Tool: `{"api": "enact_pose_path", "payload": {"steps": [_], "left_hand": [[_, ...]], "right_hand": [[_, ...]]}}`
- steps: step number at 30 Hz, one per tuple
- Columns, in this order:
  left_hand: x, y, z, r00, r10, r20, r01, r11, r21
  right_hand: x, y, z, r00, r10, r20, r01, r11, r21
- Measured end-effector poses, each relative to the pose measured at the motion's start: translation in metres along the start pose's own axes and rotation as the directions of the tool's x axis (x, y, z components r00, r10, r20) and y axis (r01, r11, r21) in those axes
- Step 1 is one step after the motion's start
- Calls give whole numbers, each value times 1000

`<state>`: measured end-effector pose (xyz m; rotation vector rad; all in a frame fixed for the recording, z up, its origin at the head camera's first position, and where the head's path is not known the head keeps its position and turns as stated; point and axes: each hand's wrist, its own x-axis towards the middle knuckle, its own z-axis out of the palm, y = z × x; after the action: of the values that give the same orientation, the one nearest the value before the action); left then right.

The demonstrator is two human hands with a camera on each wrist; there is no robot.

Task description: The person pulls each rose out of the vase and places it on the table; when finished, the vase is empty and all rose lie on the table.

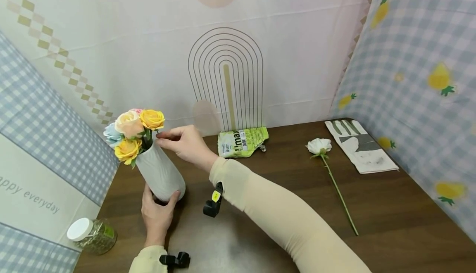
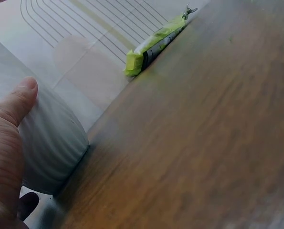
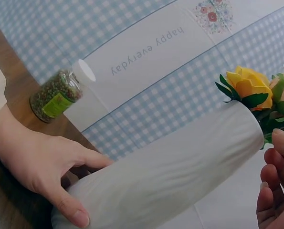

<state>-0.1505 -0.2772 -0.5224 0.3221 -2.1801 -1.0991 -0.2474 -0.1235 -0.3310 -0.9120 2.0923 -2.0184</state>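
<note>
A white ribbed vase (image 1: 160, 173) stands at the left of the table, holding a bunch of artificial roses: yellow (image 1: 152, 119), peach (image 1: 128, 123), blue and a bit of pink. My left hand (image 1: 158, 215) grips the vase low down, thumb on one side and fingers round the other. In the left wrist view that thumb (image 2: 25, 98) presses the vase wall close above the tabletop. At the vase mouth, my right hand (image 1: 186, 144) pinches a flower stem between thumb and index finger. Its other fingers (image 3: 270, 191) are loosely curled in the right wrist view.
A white rose (image 1: 319, 145) with a long green stem lies on the right of the table. Beyond it is a folded printed cloth (image 1: 362, 147). A green clipped packet (image 1: 241, 142) lies by the back wall. A white-lidded jar (image 1: 94, 236) sits at the front left.
</note>
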Motion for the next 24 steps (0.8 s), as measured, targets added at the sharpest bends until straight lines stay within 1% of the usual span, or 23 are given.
{"api": "enact_pose_path", "payload": {"steps": [6, 10, 17, 24], "left_hand": [[0, -2, -1, 1000, -13, 14, 13, 1000, 3], [0, -1, -1, 1000, -18, 13, 18, 1000, 5], [0, -1, 0, 1000, -15, 3, 15, 1000, 16], [0, -2, 0, 1000, -15, 0, 15, 1000, 7]], "right_hand": [[6, 2, 8, 1000, -3, 10, 3, 1000, 7], [8, 2, 13, 1000, -1, 9, 1, 1000, 29], [10, 3, 17, 999, 29, 18, -30, 998, 60], [12, 0, 18, 1000, 25, -13, -24, 999, 45]]}}
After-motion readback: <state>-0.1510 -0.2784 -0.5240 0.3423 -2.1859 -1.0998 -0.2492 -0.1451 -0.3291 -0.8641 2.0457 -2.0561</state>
